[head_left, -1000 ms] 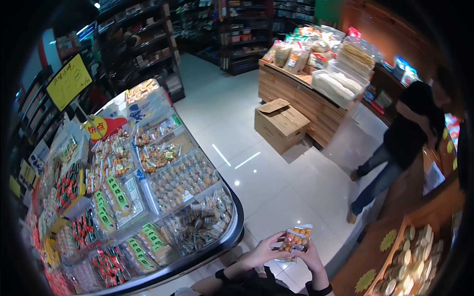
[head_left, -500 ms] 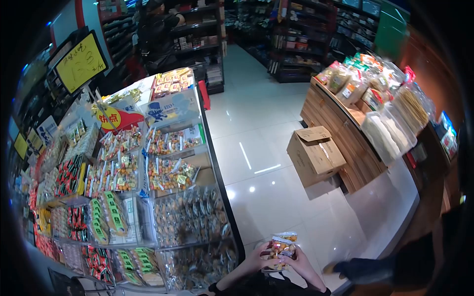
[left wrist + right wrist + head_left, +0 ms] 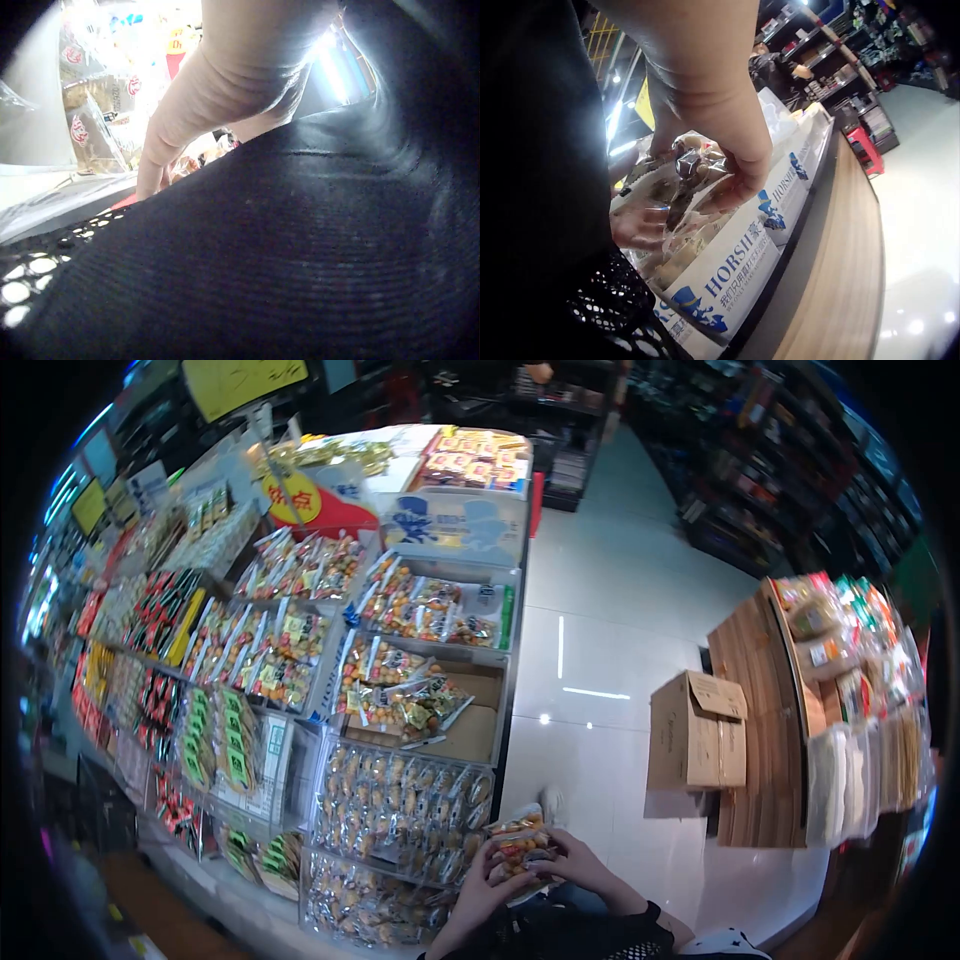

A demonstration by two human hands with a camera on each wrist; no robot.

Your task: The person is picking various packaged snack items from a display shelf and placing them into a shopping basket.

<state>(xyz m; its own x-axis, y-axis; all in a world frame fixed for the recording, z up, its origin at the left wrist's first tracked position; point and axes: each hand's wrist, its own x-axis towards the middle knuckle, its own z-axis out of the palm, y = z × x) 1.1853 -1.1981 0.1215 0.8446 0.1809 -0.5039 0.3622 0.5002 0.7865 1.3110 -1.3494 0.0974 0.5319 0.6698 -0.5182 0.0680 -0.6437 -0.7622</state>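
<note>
A clear plastic packet of small round orange-brown snacks (image 3: 522, 842) is held between both hands at the lower middle of the head view. My left hand (image 3: 484, 882) grips its left side, fingers and thumb curled about it. From the right, my right hand (image 3: 582, 866) grips the other side, its thumb near the left one. In the right wrist view the crinkled packet (image 3: 690, 169) shows under the curved fingers. The left wrist view is mostly dark sleeve (image 3: 285, 240), with the packet largely hidden. Trays of wrapped snacks (image 3: 405, 795) lie just left of the hands.
The display stand holds similar packets (image 3: 410, 695) in a half-filled cardboard tray, beside green-labelled packs (image 3: 195, 735). White box walls (image 3: 739, 262) line the stand's edge. Across the tiled floor (image 3: 575, 750) are a cardboard box (image 3: 695, 730) and a wooden counter (image 3: 765, 730) bearing bagged goods.
The head view has swung left and moved nearer the display stand. The packet stays in both hands and now overlaps the stand's edge. The person at the right has left the view.
</note>
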